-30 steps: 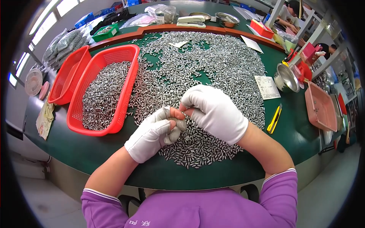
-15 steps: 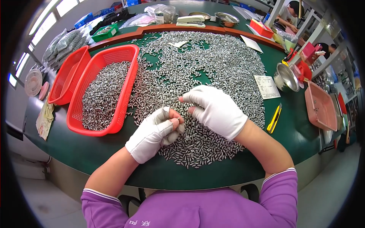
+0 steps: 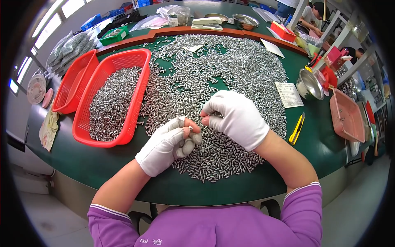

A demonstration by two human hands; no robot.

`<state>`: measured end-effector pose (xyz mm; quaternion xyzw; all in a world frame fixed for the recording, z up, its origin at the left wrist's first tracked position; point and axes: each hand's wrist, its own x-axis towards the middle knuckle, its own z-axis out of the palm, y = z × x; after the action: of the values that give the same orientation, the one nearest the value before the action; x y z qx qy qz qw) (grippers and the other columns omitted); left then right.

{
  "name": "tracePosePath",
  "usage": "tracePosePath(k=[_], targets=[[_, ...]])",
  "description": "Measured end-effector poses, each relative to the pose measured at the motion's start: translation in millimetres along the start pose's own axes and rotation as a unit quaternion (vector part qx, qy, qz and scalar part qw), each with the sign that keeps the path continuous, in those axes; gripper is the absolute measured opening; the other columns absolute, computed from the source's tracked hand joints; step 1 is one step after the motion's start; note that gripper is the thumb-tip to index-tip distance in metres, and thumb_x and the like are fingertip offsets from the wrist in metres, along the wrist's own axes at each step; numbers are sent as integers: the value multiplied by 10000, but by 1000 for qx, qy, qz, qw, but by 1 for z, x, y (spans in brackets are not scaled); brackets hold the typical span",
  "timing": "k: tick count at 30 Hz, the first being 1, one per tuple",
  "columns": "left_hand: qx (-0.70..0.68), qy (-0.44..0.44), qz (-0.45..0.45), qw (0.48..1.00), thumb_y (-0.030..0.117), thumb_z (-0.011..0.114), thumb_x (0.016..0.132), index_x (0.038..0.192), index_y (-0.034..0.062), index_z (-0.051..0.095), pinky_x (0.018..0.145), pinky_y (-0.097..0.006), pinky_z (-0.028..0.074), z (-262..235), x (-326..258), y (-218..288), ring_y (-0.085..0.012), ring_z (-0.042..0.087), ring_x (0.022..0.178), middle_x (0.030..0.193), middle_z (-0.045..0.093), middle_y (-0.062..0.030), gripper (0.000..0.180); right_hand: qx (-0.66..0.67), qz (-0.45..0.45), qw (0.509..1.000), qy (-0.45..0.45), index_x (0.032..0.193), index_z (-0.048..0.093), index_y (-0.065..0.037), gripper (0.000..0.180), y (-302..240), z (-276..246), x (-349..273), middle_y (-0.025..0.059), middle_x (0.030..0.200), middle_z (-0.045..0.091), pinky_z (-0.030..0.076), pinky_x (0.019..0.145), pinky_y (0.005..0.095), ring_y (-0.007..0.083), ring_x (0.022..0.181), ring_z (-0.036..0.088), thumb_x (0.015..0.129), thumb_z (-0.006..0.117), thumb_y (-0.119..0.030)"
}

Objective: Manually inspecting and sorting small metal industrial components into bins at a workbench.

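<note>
Small silvery pointed metal parts (image 3: 247, 61) lie in a wide, loose layer over the green table. Above their near side, my left hand (image 3: 166, 144), in a white glove with bare thumb and index tips, pinches one small metal part (image 3: 190, 129). Its other fingers are curled in. Just to the right, my gloved right hand (image 3: 234, 117) hovers over the layer with bare thumb and index tips drawn close together. Whatever lies between those tips is too small to make out. The two hands are apart.
To the left stands a red plastic basket (image 3: 145, 76) holding many such parts, beside a second red basket (image 3: 76, 82). A yellow cutter (image 3: 297, 128), a printed paper slip (image 3: 289, 94), a metal bowl (image 3: 309, 84) and a pink tray (image 3: 347, 115) are at right. A co-worker (image 3: 310, 20) sits at far right.
My right thumb and index have come closer together, and that hand has shifted slightly right. My left fingertips have turned a little, showing the small part. Another person's clothing has appeared at the top right.
</note>
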<state>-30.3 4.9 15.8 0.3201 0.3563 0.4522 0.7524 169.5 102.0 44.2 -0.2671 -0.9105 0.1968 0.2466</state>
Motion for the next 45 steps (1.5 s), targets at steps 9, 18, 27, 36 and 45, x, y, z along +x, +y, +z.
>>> tracePosePath(k=[9,18,27,36,45], targets=[[-75,-34,19,996,155,662,913,1135,117,519,656,-157,421,-5,2,-7,-42,498,734,958,585,-8,267,302,-11,953,9,935,706,-70,110,-7,20,-4,72,990,651,509,844,316,218,946,630,841,704,-128],[-16,5,27,999,226,688,912,1106,118,554,637,-159,405,-6,4,-8,-34,526,753,964,618,15,259,181,-79,980,29,992,725,-82,181,-5,16,1,92,962,667,540,743,338,269,845,660,814,702,-109],[-5,30,49,998,256,673,922,1096,98,571,621,-161,392,-4,3,-9,-24,488,705,948,627,29,256,-40,-153,987,-21,1072,662,-59,293,-16,0,4,121,976,653,531,700,385,312,808,641,781,684,-75],[130,102,53,985,284,617,953,1017,94,595,540,-172,323,11,-1,-1,-42,455,628,861,602,5,201,-133,17,984,-118,899,683,-124,139,9,7,-10,82,868,630,509,772,408,296,863,627,787,683,-206],[101,63,52,991,344,630,929,1075,91,577,558,-175,322,8,-1,-2,-50,443,644,893,600,2,297,-105,20,993,-50,852,647,-83,79,6,16,-5,108,810,605,505,739,402,298,814,617,806,659,-146]])
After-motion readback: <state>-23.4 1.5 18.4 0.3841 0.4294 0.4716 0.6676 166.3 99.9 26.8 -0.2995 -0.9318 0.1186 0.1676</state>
